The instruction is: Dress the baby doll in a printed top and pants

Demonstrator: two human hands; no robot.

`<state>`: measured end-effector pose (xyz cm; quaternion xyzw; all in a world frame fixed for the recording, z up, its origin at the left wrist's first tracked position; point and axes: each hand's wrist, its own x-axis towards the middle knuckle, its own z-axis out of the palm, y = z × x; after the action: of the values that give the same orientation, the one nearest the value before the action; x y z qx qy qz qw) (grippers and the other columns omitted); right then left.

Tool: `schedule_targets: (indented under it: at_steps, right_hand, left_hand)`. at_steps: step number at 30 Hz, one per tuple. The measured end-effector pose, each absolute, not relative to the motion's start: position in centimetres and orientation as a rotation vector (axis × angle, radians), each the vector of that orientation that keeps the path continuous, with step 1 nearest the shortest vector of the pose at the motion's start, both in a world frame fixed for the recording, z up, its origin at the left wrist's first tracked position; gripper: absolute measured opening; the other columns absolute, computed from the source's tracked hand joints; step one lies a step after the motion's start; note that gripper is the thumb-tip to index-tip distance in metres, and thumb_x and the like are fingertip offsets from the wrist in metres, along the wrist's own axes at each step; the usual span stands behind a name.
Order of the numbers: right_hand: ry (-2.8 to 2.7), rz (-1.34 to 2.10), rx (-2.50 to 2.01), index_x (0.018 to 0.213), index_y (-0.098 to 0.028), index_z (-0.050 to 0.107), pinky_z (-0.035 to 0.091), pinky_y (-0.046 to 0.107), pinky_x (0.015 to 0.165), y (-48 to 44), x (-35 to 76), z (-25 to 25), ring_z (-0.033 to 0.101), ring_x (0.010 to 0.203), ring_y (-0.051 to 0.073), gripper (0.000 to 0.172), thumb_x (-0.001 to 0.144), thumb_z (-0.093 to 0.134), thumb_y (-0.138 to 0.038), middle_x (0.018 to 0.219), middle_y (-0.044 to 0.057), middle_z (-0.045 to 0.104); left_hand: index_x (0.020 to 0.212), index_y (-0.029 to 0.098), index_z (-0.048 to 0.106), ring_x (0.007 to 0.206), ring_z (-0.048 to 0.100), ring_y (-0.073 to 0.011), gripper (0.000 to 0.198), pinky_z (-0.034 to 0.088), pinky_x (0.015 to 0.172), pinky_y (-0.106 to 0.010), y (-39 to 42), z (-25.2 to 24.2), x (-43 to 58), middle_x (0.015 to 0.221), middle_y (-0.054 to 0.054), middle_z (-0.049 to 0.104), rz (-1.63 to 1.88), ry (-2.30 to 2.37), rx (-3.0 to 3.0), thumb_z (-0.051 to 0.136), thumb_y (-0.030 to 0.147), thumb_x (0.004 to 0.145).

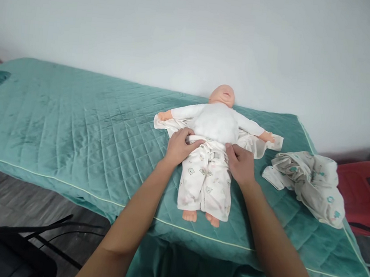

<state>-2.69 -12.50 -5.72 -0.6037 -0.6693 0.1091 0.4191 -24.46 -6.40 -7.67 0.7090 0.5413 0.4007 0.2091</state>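
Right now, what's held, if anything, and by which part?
The pants, by the waistband: left hand at one side, right hand at the other. How far the fingers tuck under can't be told.

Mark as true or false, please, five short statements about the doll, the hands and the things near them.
1. The doll lies face up on the green cover. True.
2. The left hand hangs in the air, away from the trousers. False: it touches them at the waist.
3. The right hand is at the waist of the trousers. True.
4. The doll's feet are hidden by the trousers. False: they show below the trouser legs.
5. A crumpled printed cloth lies to the right of the doll. True.
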Motion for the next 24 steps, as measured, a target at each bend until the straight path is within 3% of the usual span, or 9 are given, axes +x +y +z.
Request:
schedule_targets:
  at_steps: [7, 13, 16, 20, 24]
  right_hand:
    - [-1.625, 0.497, -1.513, 0.064, -0.022, 0.042, 0.033, 0.031, 0.066, -11.4, -0.9, -6.0, 0.043, 0.066, 0.016, 0.046, 0.095, 0.051, -0.055, 0.063, -0.003, 0.043]
    - [-1.475, 0.842, -1.382, 0.085, -0.022, 0.060, 0.038, 0.030, 0.071, -10.7, 0.4, -7.1, 0.047, 0.075, 0.016, 0.037, 0.084, 0.067, -0.058, 0.078, -0.003, 0.053]
    - [-1.428, 0.955, -1.280, 0.099, -0.023, 0.061, 0.042, 0.030, 0.078, -10.3, 0.8, -7.6, 0.053, 0.087, 0.019, 0.043, 0.076, 0.078, -0.055, 0.093, -0.001, 0.060]
    - [-1.414, 0.982, -1.292, 0.101, -0.022, 0.058, 0.044, 0.031, 0.078, -9.8, 0.7, -7.9, 0.055, 0.090, 0.020, 0.052, 0.066, 0.086, -0.048, 0.096, -0.001, 0.062]
    - [-1.432, 0.850, -1.418, 0.091, -0.020, 0.059, 0.040, 0.029, 0.072, -9.5, 0.0, -7.5, 0.051, 0.080, 0.017, 0.041, 0.067, 0.081, -0.047, 0.085, -0.003, 0.058]
  left_hand:
    - [0.099, 0.022, 0.061, 0.082, 0.056, -0.0149, 0.035, 0.044, 0.074, -0.026, -6.2, -7.9, -25.1, 0.094, 0.000, 0.063, 1.133, 1.163, 1.705, 0.075, 0.046, 0.079]
    - [0.121, 0.025, 0.061, 0.116, 0.059, -0.0223, 0.055, 0.048, 0.094, -0.029, -6.2, -7.0, -25.6, 0.127, -0.006, 0.061, 1.079, 0.949, 1.652, 0.081, 0.041, 0.073]
    - [0.125, 0.026, 0.059, 0.125, 0.056, -0.0248, 0.059, 0.048, 0.101, -0.031, -5.9, -6.6, -25.4, 0.135, -0.007, 0.058, 1.105, 0.946, 1.637, 0.081, 0.041, 0.073]
    - [0.122, 0.025, 0.061, 0.125, 0.055, -0.0243, 0.054, 0.047, 0.102, -0.032, -5.3, -6.9, -24.9, 0.133, -0.007, 0.058, 1.126, 0.987, 1.635, 0.081, 0.039, 0.074]
    - [0.115, 0.023, 0.062, 0.109, 0.059, -0.0212, 0.048, 0.047, 0.094, -0.031, -5.1, -7.7, -24.5, 0.118, -0.005, 0.062, 1.170, 1.065, 1.666, 0.080, 0.040, 0.074]
